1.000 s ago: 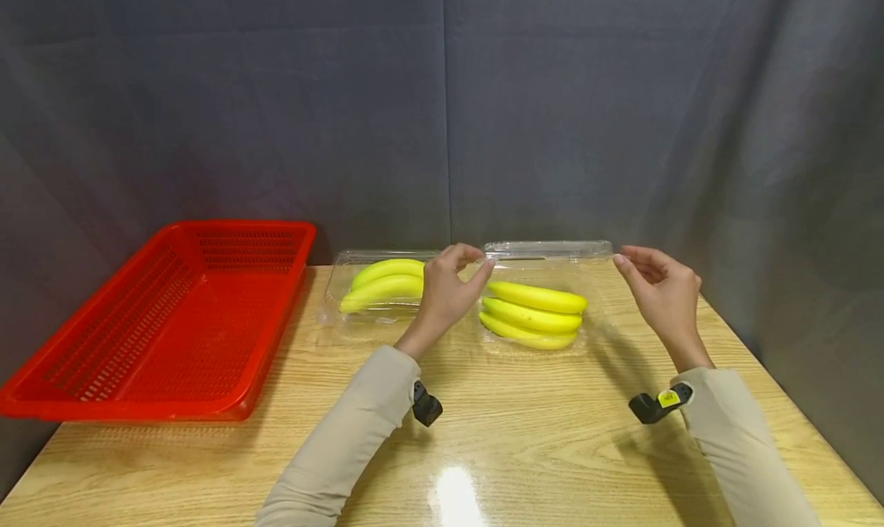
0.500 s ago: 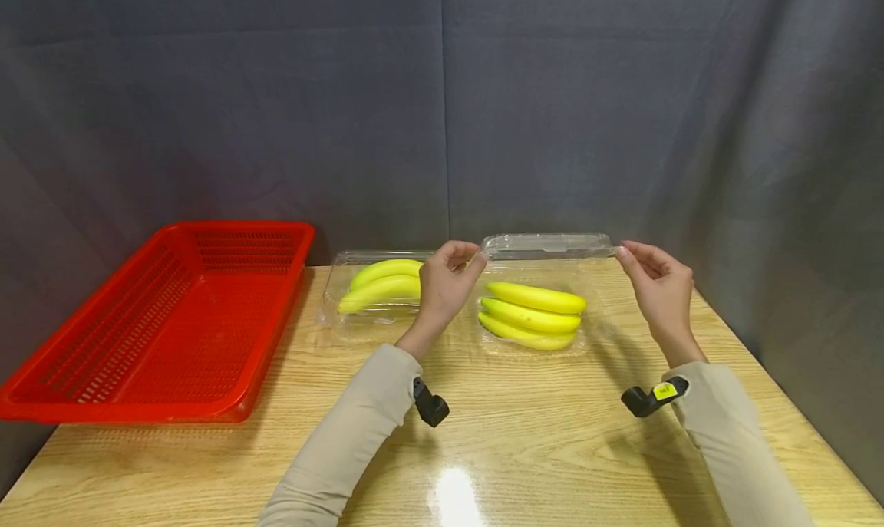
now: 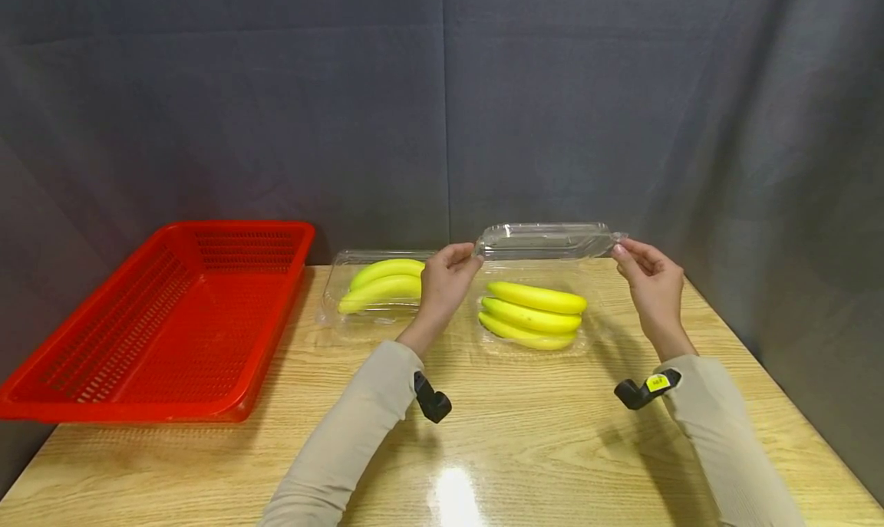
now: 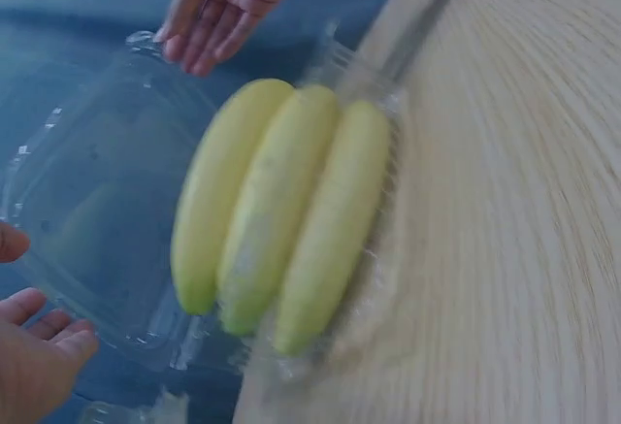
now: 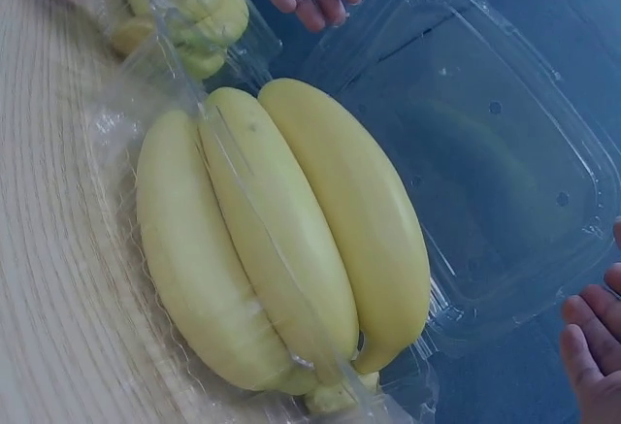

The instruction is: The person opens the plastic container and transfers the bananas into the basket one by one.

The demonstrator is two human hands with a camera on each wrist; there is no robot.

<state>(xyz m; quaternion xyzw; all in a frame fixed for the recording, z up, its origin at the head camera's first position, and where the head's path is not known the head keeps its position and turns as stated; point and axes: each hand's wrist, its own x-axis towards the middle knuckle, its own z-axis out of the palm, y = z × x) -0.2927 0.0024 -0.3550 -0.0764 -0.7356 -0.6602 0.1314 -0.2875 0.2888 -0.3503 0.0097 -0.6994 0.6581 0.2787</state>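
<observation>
Three yellow bananas (image 3: pixel 532 316) lie side by side in the base of a clear plastic clamshell container (image 3: pixel 590 343). Its raised lid (image 3: pixel 545 239) stands behind them, seen from its inner side in the left wrist view. My left hand (image 3: pixel 445 281) pinches the lid's left corner between thumb and fingers. At the right corner, my right hand (image 3: pixel 654 289) pinches the edge in the same way. A second clear clamshell (image 3: pixel 331 297) holding bananas (image 3: pixel 383 285) sits just left of the first, partly hidden by my left hand.
A large red plastic basket (image 3: pixel 249 343) with slotted walls stands on the left of the wooden table (image 3: pixel 525 443). Grey curtain (image 3: pixel 442 113) hangs close behind the table and along its right side.
The lid has risen and shows more of its inside. My right hand has moved slightly up and to the left with it; my left hand has shifted only a little. The bananas have not moved.
</observation>
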